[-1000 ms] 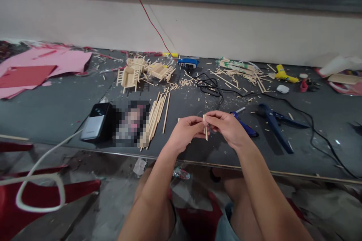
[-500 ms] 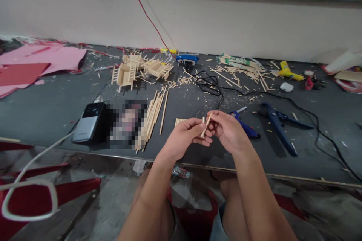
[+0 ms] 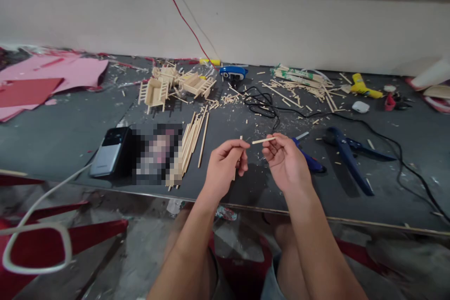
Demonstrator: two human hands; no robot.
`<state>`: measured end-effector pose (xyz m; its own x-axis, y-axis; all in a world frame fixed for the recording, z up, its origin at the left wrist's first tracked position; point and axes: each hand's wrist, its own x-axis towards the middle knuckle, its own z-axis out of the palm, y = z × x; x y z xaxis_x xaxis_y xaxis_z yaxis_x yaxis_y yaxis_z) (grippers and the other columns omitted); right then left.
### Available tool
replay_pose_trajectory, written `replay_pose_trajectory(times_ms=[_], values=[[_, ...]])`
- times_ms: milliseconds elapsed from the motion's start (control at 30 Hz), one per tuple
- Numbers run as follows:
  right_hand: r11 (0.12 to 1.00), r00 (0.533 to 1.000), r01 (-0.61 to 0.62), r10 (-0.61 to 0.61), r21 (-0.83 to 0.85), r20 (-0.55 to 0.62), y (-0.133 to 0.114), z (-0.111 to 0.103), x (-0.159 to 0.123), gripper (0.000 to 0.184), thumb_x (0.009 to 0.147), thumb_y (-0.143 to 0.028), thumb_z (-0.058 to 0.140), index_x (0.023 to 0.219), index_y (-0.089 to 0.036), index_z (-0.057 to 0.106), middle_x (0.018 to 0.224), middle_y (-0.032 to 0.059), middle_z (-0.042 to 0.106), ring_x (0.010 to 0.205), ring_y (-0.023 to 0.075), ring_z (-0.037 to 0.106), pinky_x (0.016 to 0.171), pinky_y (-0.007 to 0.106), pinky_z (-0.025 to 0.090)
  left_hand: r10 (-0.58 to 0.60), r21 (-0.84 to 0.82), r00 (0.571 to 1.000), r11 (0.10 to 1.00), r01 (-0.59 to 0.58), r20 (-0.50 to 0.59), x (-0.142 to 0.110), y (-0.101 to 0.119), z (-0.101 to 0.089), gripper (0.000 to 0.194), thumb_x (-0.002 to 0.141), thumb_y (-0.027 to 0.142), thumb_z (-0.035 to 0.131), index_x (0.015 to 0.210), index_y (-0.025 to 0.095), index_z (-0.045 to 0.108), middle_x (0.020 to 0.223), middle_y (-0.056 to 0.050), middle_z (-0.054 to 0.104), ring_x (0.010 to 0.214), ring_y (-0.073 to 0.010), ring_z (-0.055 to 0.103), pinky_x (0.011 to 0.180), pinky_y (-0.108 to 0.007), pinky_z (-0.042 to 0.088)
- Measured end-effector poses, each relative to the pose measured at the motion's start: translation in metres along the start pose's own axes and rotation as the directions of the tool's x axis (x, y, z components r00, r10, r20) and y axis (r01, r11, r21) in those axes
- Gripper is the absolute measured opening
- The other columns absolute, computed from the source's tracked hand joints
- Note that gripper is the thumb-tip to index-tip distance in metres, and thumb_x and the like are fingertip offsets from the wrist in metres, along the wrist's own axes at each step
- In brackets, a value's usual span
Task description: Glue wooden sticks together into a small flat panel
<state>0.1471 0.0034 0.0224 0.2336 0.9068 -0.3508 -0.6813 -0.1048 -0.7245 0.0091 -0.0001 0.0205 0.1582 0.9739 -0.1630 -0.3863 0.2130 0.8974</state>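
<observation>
Right hand (image 3: 288, 165) is pinching a short wooden stick (image 3: 262, 140) near one end, its free end pointing toward the left hand (image 3: 222, 165), whose curled fingers are gripping a second stick (image 3: 241, 138) above the desk (image 3: 262, 190). A blue glue gun (image 3: 314, 164) is lying beside the right forearm.

Two hands are showing, the left hand (image 3: 227, 166) gripping at least one short stick (image 3: 241, 138) and the right hand (image 3: 286, 161) holding one thin stick (image 3: 263, 140). On the table (image 3: 70, 136), one glue gun (image 3: 313, 163), one blue-handled tool (image 3: 349, 161), one power bank (image 3: 109, 154), one white case (image 3: 361, 107), one blue socket block (image 3: 233, 73) and one Y-shaped yellow object (image 3: 363, 87) are lying about. At least three miniature wooden pieces (image 3: 154, 95) are standing or lying together, while more than ten long sticks (image 3: 192, 143) are forming one bunch, their exact number being hidden by overlap.
</observation>
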Motion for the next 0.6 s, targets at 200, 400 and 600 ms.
replay_pose_trajectory(times_ms=[200, 400, 600], values=[[0.989, 0.992, 0.108, -0.102, -0.097, 0.072, 0.0022, -0.0005, -0.0005, 0.008, 0.07, -0.02, 0.061, 0.076, -0.021, 0.057, 0.073, -0.0023, 0.066, 0.063, 0.0092, 0.063, 0.059, 0.022, 0.054, -0.039, 0.057, 0.999, 0.998, 0.037, 0.032, -0.001, 0.0008, 0.0009, 0.01, 0.076, 0.026, 0.062, 0.079, 0.016, 0.064, 0.058, 0.003, 0.057, 0.046, -0.0067, 0.052, 0.04, -0.017, 0.039], [0.973, 0.983, 0.173, -0.16, -0.154, 0.094, 0.001, 0.0002, -0.0045, 0.005, 0.071, -0.018, 0.058, 0.073, -0.022, 0.057, 0.07, -0.0027, 0.064, 0.057, 0.0085, 0.059, 0.054, 0.022, 0.049, -0.05, 0.106, 0.997, 0.993, 0.044, 0.053, -0.0018, 0.0015, -0.0012, 0.011, 0.074, 0.027, 0.065, 0.075, 0.017, 0.061, 0.058, 0.002, 0.058, 0.047, -0.0072, 0.054, 0.042, -0.018, 0.041], [0.929, 0.96, 0.269, -0.236, -0.253, 0.153, -0.0011, -0.002, -0.0059, 0.003, 0.074, -0.019, 0.056, 0.074, -0.023, 0.056, 0.07, -0.0026, 0.062, 0.055, 0.0099, 0.058, 0.053, 0.026, 0.047, -0.021, 0.225, 0.997, 0.974, 0.004, 0.071, -0.0025, 0.0013, -0.0058, 0.01, 0.071, 0.025, 0.065, 0.074, 0.017, 0.061, 0.058, 0.003, 0.058, 0.05, -0.0074, 0.053, 0.046, -0.018, 0.042]])
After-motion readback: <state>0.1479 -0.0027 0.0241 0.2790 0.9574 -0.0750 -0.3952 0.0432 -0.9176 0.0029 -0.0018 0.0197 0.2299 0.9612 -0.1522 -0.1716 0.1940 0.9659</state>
